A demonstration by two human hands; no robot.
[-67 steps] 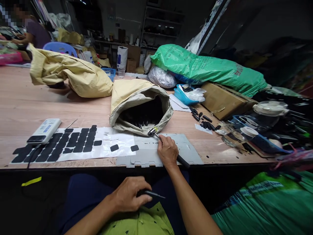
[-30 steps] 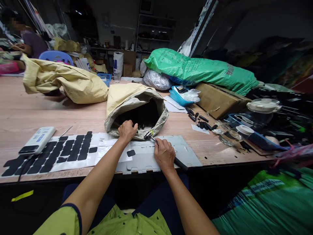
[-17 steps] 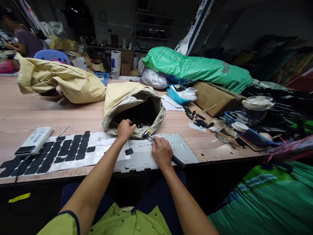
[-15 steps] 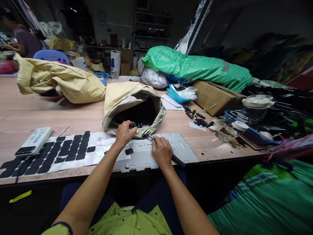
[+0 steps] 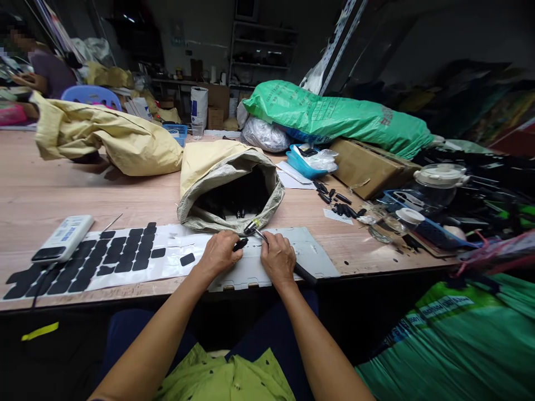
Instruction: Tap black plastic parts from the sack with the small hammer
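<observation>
My left hand (image 5: pixel 219 253) pinches a small black part (image 5: pixel 241 244) just in front of the open paper sack (image 5: pixel 190 214). My right hand (image 5: pixel 278 257) is closed round the metal shaft of a small hammer (image 5: pixel 252 226), whose head with a yellow-green face lies by the sack's lower rim and whose black handle points toward the table edge. Black pieces show inside the dark sack mouth. Under both hands lies a grey-white board (image 5: pixel 309 250). To the left, a white sheet (image 5: pixel 167 268) bears rows of black rounded squares (image 5: pixel 134 249).
A white device (image 5: pixel 62 238) with a cable sits at the left. Another yellow sack (image 5: pixel 125 142) lies behind it. At the right are loose black parts (image 5: pixel 345 210), a blue basket, a carton (image 5: pixel 368 164) and a green sack (image 5: pixel 334 114). A person sits far left.
My left hand has drawn back from the sack mouth toward me, with the black part in its fingers. My right hand and the hammer have barely moved. The view has shifted slightly.
</observation>
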